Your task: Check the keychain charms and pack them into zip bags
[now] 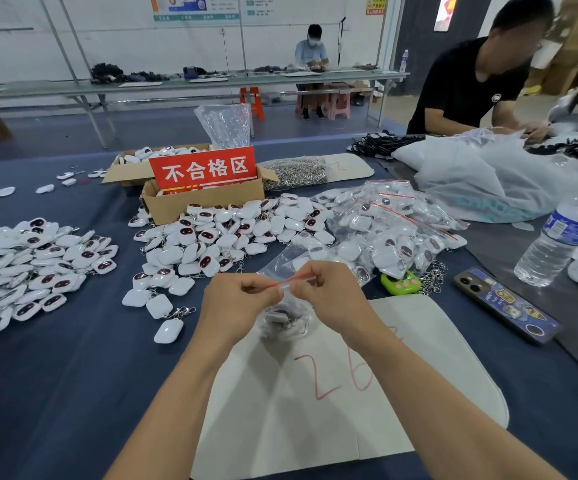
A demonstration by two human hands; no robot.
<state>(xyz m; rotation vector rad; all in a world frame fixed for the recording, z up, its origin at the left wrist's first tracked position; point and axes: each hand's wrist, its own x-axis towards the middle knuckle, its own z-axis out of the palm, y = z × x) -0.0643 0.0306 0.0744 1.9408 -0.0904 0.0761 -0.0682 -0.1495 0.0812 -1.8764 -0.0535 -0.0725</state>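
Observation:
A clear zip bag [286, 318] with a red seal strip hangs between my hands above a white sheet [436, 358]; white keychain charms show inside it. My left hand [235, 303] pinches the left end of the strip and my right hand [329, 296] pinches the right end. Loose white charms with dark red faces lie in a heap [225, 237] just beyond my hands and in a second heap [28, 265] at the left. Filled zip bags [391, 223] are piled at the right.
A cardboard box [204, 202] with a red sign stands behind the middle heap. A green toy [400, 282], a phone [505, 303] and a water bottle [557, 237] lie at the right. A person in black works over a white plastic bag [488, 174].

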